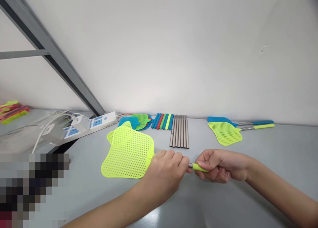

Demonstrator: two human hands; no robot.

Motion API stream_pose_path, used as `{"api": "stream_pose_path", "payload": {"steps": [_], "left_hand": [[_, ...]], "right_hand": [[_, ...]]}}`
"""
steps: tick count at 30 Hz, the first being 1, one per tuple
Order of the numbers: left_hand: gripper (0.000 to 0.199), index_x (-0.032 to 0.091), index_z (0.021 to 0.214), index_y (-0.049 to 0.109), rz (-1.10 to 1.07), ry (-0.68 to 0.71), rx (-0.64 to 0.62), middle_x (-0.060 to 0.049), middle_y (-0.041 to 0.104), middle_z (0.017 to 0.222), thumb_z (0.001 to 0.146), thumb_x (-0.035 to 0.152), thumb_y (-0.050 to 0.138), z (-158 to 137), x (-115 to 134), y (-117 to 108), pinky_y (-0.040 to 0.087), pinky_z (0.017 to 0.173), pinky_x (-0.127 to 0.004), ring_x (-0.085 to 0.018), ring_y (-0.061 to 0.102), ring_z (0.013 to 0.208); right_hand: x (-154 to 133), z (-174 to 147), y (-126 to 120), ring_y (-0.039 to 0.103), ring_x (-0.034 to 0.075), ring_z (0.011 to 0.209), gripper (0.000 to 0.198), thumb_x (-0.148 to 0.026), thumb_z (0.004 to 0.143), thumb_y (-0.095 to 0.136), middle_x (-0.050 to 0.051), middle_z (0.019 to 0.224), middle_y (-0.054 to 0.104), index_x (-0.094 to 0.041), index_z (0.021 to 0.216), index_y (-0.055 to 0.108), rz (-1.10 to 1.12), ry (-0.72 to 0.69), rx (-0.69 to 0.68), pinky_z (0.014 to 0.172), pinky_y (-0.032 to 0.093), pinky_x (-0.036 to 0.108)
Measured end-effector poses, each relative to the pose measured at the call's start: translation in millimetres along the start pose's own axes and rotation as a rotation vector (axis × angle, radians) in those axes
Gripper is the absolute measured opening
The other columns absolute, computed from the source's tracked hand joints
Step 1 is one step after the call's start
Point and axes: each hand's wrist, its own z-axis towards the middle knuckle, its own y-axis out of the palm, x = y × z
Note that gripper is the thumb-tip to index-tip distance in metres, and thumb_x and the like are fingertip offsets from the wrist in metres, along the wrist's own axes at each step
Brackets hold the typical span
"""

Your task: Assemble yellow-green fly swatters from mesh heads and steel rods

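Observation:
A yellow-green fly swatter [131, 152] is held level above the grey table, its perforated head pointing left. My left hand [169, 166] is wrapped round its neck and metal rod, hiding most of the rod. On the yellow-green handle grip [200, 168] at the other end, my right hand [216, 165] is closed. A short piece of bare rod shows between the two hands. Beyond them lies a row of metal rods [179, 132], and left of these a row of coloured handle grips [162, 121].
Loose swatter heads [129, 121] in blue and green lie at the back left. Two swatters with handles, one yellow-green [225, 133] and one blue [221, 119], rest at the back right. A white power strip [104, 119] with plugs stands left, below a grey metal frame [49, 46].

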Motion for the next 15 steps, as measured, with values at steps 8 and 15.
{"api": "stream_pose_path", "payload": {"steps": [8,15], "left_hand": [[0.012,0.019,0.064,0.040,-0.034,0.001,-0.102,0.001,0.045,0.059,0.074,0.011,0.041,0,-3,5,0.019,0.048,-0.029,-0.015,0.037,0.053],[0.012,0.017,0.066,0.043,-0.013,-0.010,-0.094,-0.002,0.045,0.063,0.073,0.009,0.038,3,-5,7,0.021,0.051,-0.029,-0.015,0.037,0.057]], "right_hand": [[7,13,-5,0.013,0.001,0.035,0.021,-0.031,0.077,0.047,-0.007,0.048,0.024,-0.011,0.071,0.051,0.146,0.013,-0.041,0.029,0.006,0.013],[4,10,0,0.016,0.001,0.036,0.022,-0.033,0.076,0.047,-0.006,0.049,0.026,-0.011,0.072,0.051,0.146,-0.034,0.018,0.030,0.008,0.013]]}}
